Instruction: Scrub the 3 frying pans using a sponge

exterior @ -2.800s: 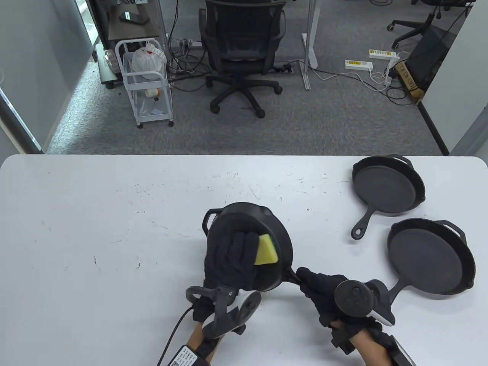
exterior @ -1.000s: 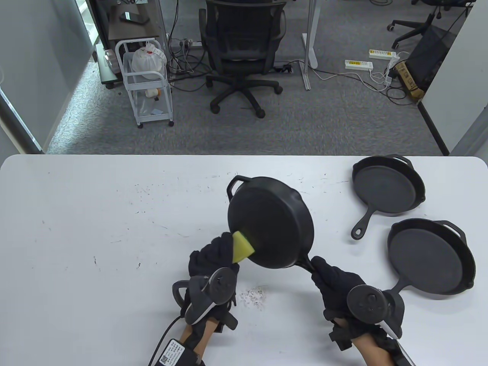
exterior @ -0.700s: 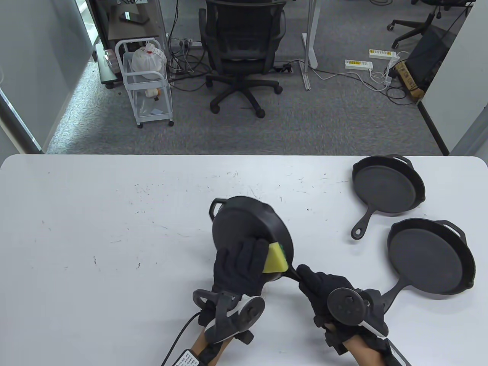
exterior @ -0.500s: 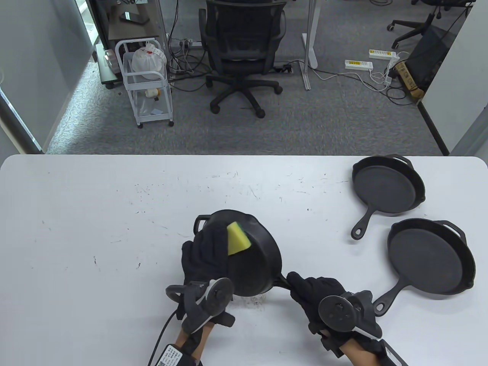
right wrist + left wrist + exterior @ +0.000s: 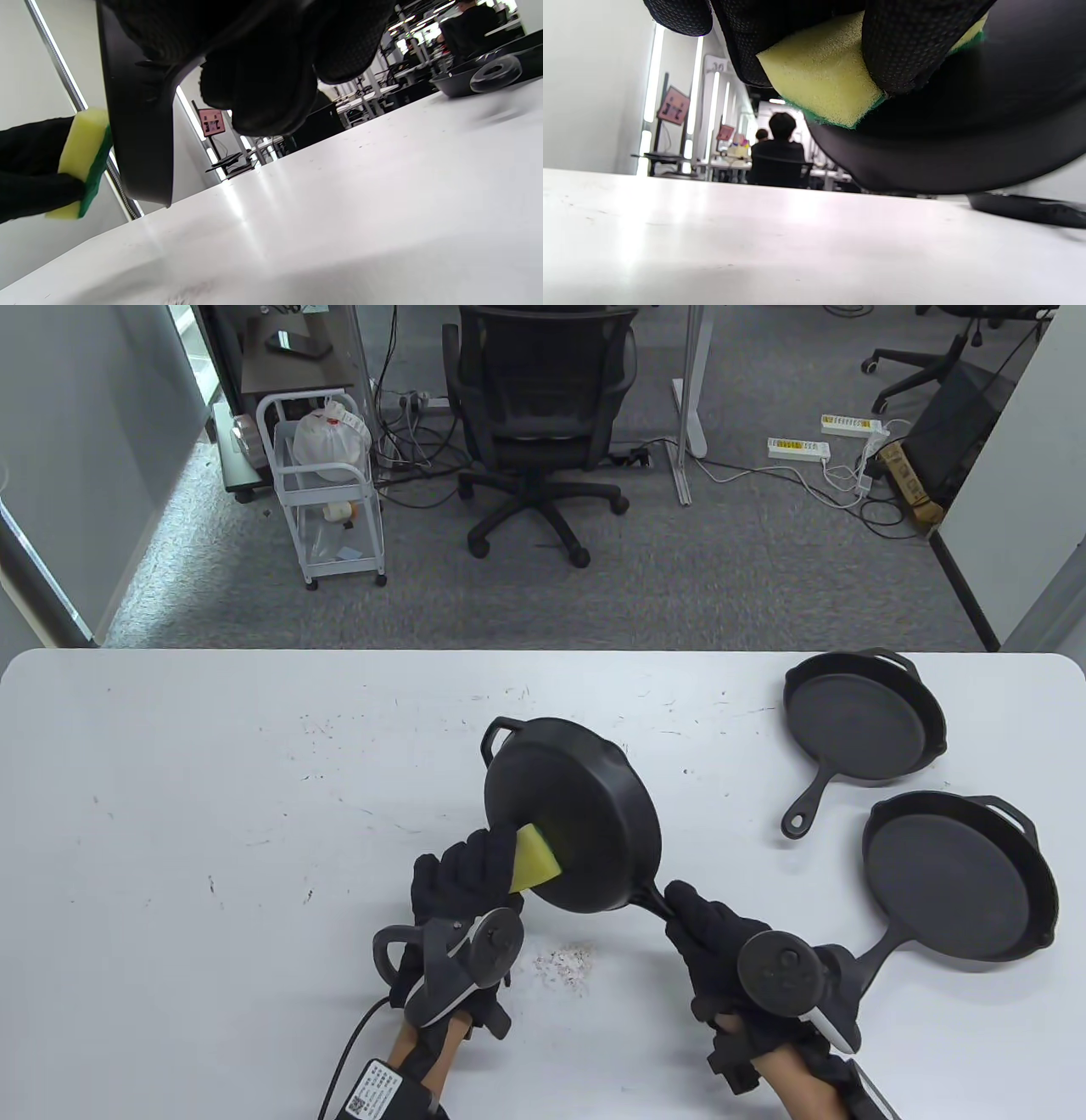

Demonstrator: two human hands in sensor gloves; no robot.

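1. Table (image 5: 212, 780): I see dark crumbs (image 5: 564, 965) scattered on it just in front of my hands, below the raised pan.

2. Pans: I hold one pan (image 5: 573, 814) tilted up off the table, its underside turned toward the left hand. Two more pans lie flat at the right, the nearer pan (image 5: 959, 875) and the far pan (image 5: 861, 718), both face up and untouched by either hand. I judge the task to be on one pan of three. Whether the two resting pans are already scrubbed I cannot tell.

3. Right hand (image 5: 721, 937): fingers curled fully round the handle of the raised pan.

4. Left hand (image 5: 462, 886): fingers and thumb pinch the sponge (image 5: 533, 858), pressing it against the lower left edge of the pan's underside.

5. View differences:
- The table view alone shows all three pans and the crumbs.
- The left wrist view shows the green scouring layer of the sponge facing the metal, and the pan's lowest edge clear of the table.
- The right wrist view shows the pan edge-on, nearly upright, with the sponge on its outer face
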